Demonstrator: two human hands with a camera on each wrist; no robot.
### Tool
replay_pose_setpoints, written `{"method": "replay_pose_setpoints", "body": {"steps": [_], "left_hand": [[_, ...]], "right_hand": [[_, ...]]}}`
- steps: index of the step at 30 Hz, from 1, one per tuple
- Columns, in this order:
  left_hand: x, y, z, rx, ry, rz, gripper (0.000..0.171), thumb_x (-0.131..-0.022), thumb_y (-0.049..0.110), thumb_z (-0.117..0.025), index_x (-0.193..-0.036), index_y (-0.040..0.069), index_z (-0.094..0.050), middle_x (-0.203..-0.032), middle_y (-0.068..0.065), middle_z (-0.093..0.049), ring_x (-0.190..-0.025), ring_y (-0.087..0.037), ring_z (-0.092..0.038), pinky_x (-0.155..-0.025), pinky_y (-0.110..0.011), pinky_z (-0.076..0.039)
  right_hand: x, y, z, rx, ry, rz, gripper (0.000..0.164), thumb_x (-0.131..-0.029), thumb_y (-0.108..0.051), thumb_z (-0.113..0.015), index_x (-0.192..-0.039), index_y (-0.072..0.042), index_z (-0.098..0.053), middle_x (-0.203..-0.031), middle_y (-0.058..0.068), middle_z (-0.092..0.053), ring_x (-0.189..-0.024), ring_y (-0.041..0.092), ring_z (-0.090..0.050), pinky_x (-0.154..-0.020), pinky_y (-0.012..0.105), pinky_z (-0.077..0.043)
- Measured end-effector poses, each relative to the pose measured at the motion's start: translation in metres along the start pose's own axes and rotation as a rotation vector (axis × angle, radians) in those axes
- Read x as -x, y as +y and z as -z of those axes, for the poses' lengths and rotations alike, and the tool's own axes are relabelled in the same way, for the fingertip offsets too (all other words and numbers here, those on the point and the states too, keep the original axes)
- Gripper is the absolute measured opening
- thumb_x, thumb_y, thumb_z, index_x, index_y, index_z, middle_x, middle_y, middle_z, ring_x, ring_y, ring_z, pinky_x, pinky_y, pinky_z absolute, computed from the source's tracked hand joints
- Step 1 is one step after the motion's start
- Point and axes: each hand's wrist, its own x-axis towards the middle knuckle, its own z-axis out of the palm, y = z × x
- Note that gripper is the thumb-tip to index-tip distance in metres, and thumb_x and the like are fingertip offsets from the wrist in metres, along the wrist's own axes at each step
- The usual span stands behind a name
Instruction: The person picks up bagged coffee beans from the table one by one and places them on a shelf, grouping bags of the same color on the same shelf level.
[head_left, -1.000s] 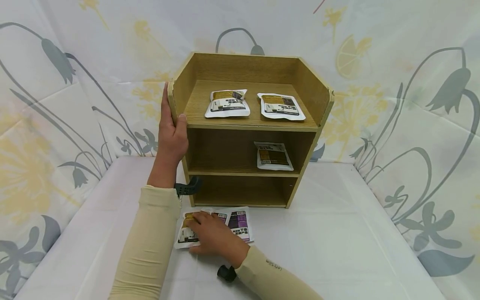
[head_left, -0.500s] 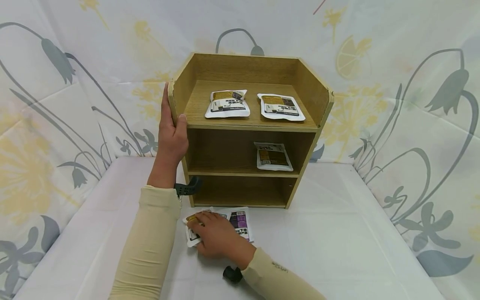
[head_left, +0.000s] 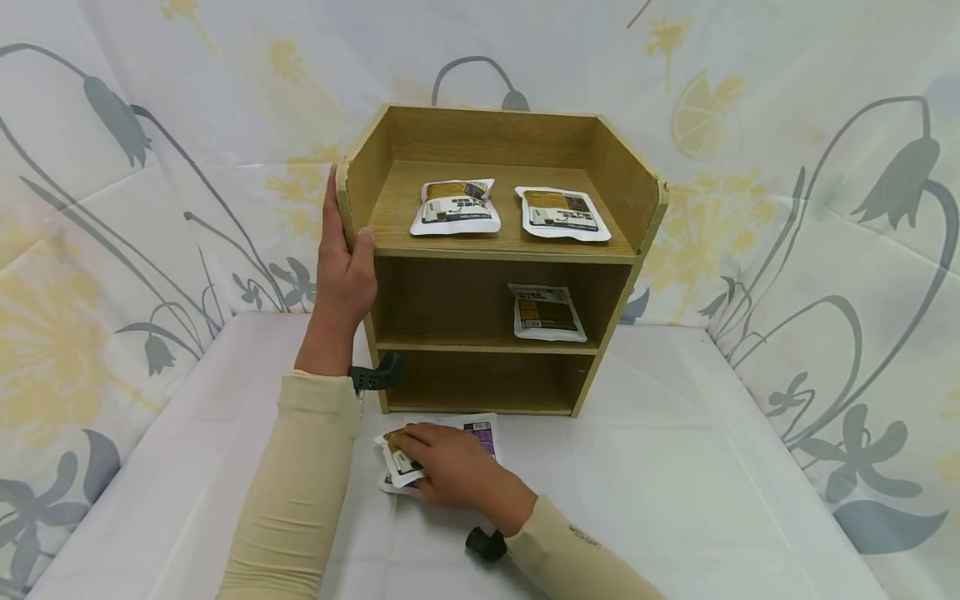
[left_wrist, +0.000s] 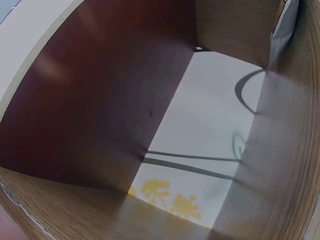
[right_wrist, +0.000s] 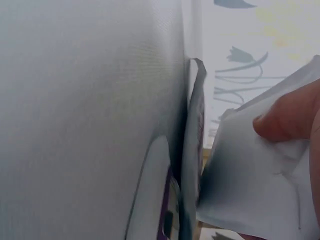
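My left hand (head_left: pixel 345 271) grips the left side panel of a small wooden shelf (head_left: pixel 487 256), thumb at the panel's front. In front of the shelf, my right hand (head_left: pixel 461 467) pinches a white pouch with a brown label (head_left: pixel 401 462). The right wrist view has the thumb pressed on this pouch's plain white back (right_wrist: pixel 245 180), the pouch tilted up. Under it lie pouches with purple labels, one purple-labelled pouch (head_left: pixel 482 433) showing beyond the knuckles. Most of that lower pair is hidden by the hand.
Two brown-labelled pouches, a left one (head_left: pixel 455 207) and a right one (head_left: pixel 562 214), lie on the top shelf. Another pouch (head_left: pixel 547 313) rests at the right of the middle shelf. A white cloth (head_left: pixel 675 467) covers the table; a flowered cloth (head_left: pixel 825 208) hangs around it.
My right hand has gathered the brown-labelled pouch and moved slightly right, raising it over the purple-labelled pouches. My left hand and the shelf stay put.
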Motion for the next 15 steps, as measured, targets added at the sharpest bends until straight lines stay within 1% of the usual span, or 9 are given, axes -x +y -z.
{"method": "replay_pose_setpoints", "body": {"steps": [3, 7, 12, 15], "left_hand": [[0.000, 0.000, 0.000, -0.001, -0.001, 0.002, 0.066, -0.099, 0.011, -0.031, -0.157, 0.027, -0.004, -0.159, -0.001, -0.020, -0.140, -0.018, -0.031, -0.115, -0.039, -0.026], [-0.001, -0.001, 0.000, -0.007, 0.004, 0.000, 0.066, -0.099, 0.011, -0.032, -0.157, 0.027, -0.005, -0.159, -0.001, -0.020, -0.140, -0.018, -0.031, -0.115, -0.040, -0.027], [-0.002, -0.003, 0.000, -0.010, 0.007, 0.003, 0.066, -0.099, 0.012, -0.032, -0.157, 0.029, -0.005, -0.159, 0.001, -0.020, -0.140, -0.017, -0.031, -0.115, -0.040, -0.026], [-0.002, -0.004, 0.000, -0.010, 0.007, 0.005, 0.066, -0.099, 0.012, -0.032, -0.157, 0.029, -0.005, -0.159, 0.001, -0.020, -0.140, -0.017, -0.031, -0.115, -0.040, -0.026]], "right_hand": [[0.005, 0.002, 0.005, -0.014, -0.012, -0.013, 0.061, -0.089, -0.022, -0.061, -0.147, -0.021, -0.043, -0.142, -0.001, -0.052, -0.127, 0.015, -0.054, -0.099, 0.030, -0.047], [0.011, 0.004, 0.013, -0.030, -0.013, -0.034, 0.060, -0.090, -0.019, -0.060, -0.147, -0.019, -0.043, -0.143, -0.001, -0.052, -0.125, 0.014, -0.056, -0.095, 0.031, -0.049], [0.016, 0.005, 0.021, -0.045, 0.011, -0.056, 0.059, -0.088, -0.016, -0.059, -0.146, -0.019, -0.045, -0.140, -0.001, -0.055, -0.119, 0.015, -0.060, -0.085, 0.032, -0.054], [0.018, 0.007, 0.025, -0.066, 0.036, -0.066, 0.058, -0.088, -0.015, -0.057, -0.144, -0.018, -0.047, -0.138, -0.001, -0.057, -0.116, 0.016, -0.062, -0.082, 0.033, -0.055]]}}
